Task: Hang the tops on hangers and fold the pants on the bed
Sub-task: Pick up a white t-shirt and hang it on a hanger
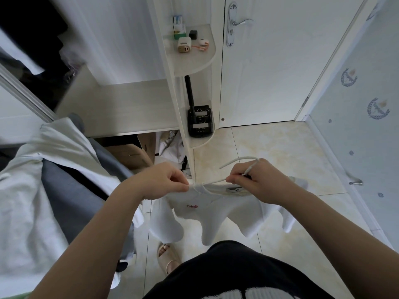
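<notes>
Top (216,212) hangs in mid-air in front of the person, over the floor tiles near the wardrobe (133,100), w/ sleeves and hem drooping. It looks like thin white knit: light, soft, no stiffness, so prob. it'll sag and slide wherever it isn't held. Best hold is at collar/shoulder seam, where the fabric is doubled. That's where the left hand (164,180) has it, thumb and forefinger pinching the neck edge. Right hand (259,182) is curled round the hanger (250,168) at the twisted neck just under the hook. The hanger looks thin, stiff and light, and smooth enough that a shoulder could slip off if it tilts, so keep it level. Hard to read: the hanger's arms are mostly inside the top or behind the right hand, so can't tell if both shoulders are seated or only one. The right fingertips are hidden too. The small red mark on the chest is too small to make out. Pile (54,169) of white and grey clothes at left is presumably on the bed, which itself doesn't show; can't sort tops from pants in it. Wardrobe interior at upper left is dark and blurred, no rail visible.
</notes>
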A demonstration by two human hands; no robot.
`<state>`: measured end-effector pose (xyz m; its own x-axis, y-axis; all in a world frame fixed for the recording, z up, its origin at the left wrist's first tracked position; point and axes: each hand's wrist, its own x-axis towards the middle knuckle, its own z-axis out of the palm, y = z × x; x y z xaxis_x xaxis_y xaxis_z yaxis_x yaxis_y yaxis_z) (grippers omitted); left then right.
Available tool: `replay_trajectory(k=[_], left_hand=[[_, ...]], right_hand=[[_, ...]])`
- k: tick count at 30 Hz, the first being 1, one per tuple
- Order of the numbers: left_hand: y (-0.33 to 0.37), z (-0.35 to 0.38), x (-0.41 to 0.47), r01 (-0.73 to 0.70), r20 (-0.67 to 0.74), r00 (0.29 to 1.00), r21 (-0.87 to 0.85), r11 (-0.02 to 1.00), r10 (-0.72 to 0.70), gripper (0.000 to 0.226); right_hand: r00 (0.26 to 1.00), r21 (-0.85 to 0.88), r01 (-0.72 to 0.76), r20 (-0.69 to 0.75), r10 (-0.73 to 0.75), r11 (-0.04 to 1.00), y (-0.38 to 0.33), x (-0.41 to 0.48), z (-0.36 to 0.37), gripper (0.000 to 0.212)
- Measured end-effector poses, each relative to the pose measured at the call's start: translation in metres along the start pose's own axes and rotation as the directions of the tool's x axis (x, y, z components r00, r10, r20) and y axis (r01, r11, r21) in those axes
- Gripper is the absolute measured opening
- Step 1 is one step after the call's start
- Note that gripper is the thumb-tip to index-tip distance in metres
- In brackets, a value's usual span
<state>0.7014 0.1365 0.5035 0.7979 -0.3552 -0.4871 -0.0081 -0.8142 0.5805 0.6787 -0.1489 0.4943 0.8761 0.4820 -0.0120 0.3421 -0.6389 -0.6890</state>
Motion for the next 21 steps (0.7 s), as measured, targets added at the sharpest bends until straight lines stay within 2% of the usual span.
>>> replay_trajectory(k=[3, 5, 7, 8, 9, 12, 14, 17, 21], left_hand=[[0.002, 0.011, 0.002, -0.122, -0.229, 0.966, 0.006, 0.993, 0.120, 0.019], [0.008, 0.020, -0.001, -0.254, -0.439, 0.866, 0.025, 0.967, 0.239, 0.020], [0.015, 0.025, -0.005, -0.366, -0.578, 0.736, 0.098, 0.925, 0.352, 0.013], [0.017, 0.027, -0.007, -0.400, -0.599, 0.693, 0.145, 0.905, 0.402, 0.010], [0.018, 0.027, -0.008, -0.416, -0.591, 0.682, 0.171, 0.893, 0.431, 0.009], [0.018, 0.023, -0.008, -0.353, -0.533, 0.771, 0.099, 0.930, 0.349, 0.014], [0.017, 0.021, -0.004, -0.299, -0.549, 0.787, 0.063, 0.952, 0.283, 0.013], [0.018, 0.019, 0.003, -0.240, -0.640, 0.699, 0.209, 0.948, 0.318, 0.017], [0.019, 0.018, 0.005, -0.239, -0.674, 0.615, 0.334, 0.912, 0.409, 0.027]], right_hand=[[0.999, 0.050, -0.044, -0.028, 0.045, 0.998, 0.001, 0.000, -0.005, 0.025], [0.993, 0.102, -0.090, -0.061, 0.097, 0.991, 0.001, 0.001, -0.010, 0.030], [0.989, 0.097, -0.125, -0.062, 0.132, 0.987, 0.000, 0.003, -0.011, 0.027], [0.987, 0.098, -0.134, -0.072, 0.142, 0.986, -0.001, 0.004, -0.010, 0.026], [0.984, 0.116, -0.140, -0.097, 0.151, 0.983, -0.002, 0.004, -0.010, 0.026], [0.973, 0.188, -0.129, -0.165, 0.161, 0.974, -0.009, 0.007, -0.012, 0.025], [0.975, 0.200, -0.111, -0.169, 0.146, 0.973, -0.017, 0.009, -0.014, 0.026], [0.978, 0.262, -0.091, -0.161, 0.136, 0.961, -0.026, 0.015, -0.019, 0.020], [0.980, 0.474, -0.050, -0.147, 0.135, 0.879, -0.033, 0.021, -0.029, 0.012]])
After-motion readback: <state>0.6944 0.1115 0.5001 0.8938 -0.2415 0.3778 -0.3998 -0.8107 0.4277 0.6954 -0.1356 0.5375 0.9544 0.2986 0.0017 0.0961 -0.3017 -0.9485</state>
